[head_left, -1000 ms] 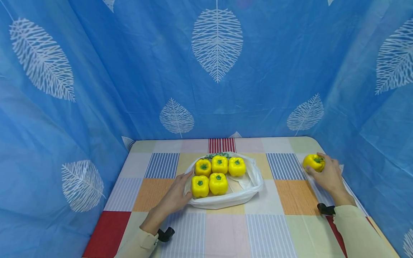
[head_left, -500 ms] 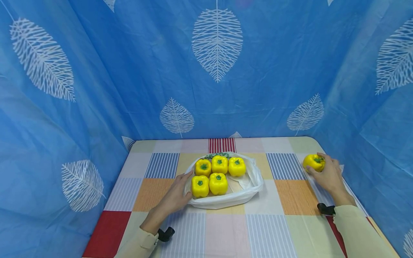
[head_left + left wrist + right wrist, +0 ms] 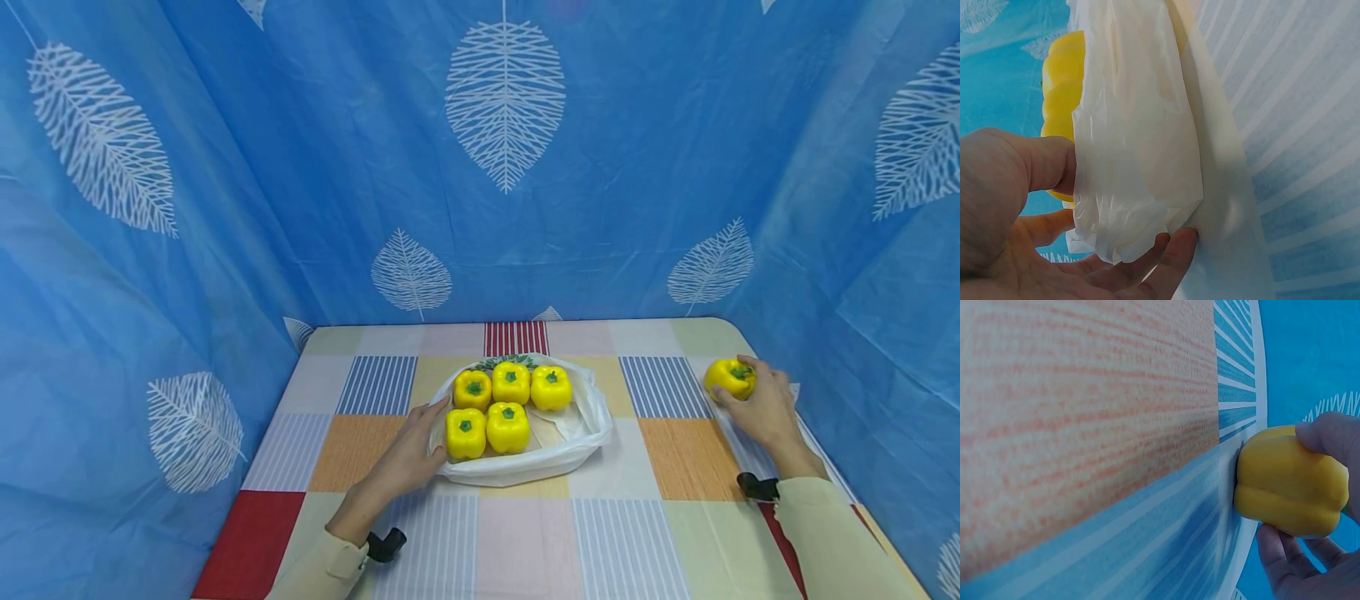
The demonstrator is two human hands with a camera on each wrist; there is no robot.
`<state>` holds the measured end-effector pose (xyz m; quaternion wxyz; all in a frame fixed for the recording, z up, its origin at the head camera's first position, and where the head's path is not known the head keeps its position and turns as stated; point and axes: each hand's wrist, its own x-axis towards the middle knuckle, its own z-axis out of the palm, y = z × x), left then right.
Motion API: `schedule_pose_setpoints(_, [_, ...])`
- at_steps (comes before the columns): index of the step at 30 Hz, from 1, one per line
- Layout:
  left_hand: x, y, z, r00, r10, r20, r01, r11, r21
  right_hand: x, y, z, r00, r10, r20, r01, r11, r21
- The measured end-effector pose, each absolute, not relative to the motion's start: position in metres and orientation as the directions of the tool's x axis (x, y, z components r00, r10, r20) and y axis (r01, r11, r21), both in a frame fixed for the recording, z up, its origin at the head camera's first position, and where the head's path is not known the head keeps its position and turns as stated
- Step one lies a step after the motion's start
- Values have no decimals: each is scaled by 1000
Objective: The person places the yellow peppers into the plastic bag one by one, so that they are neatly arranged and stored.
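Observation:
A white plastic bag (image 3: pixel 517 473), its mouth spread wide, lies mid-table with several yellow bell peppers (image 3: pixel 507 427) inside, green stems up. My left hand (image 3: pixel 408 448) holds the bag's left end. In the left wrist view, the thumb (image 3: pixel 1050 159) passes behind the bag's rim, its tip hidden, while other fingers touch the bag's lower end. At the table's right side, my right hand (image 3: pixel 763 408) grips another yellow bell pepper (image 3: pixel 727 379). Its thumb lies on one side of that pepper (image 3: pixel 1291 481) and the fingers on the opposite side, seen in the right wrist view.
A patchwork-patterned cloth (image 3: pixel 525 533) covers the table. Blue curtains (image 3: pixel 585 208) with white leaf prints stand close behind it and along both sides. The right hand is near the table's right edge.

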<state>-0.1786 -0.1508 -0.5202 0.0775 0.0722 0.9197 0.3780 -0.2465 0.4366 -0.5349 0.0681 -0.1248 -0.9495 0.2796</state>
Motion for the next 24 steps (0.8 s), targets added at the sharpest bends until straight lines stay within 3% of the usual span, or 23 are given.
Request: schedule_pose_setpoints(24, [-180,-151,-520,-976,201,-86,83,707,702,-244,431,-533,-961,263,88,170,809,-563])
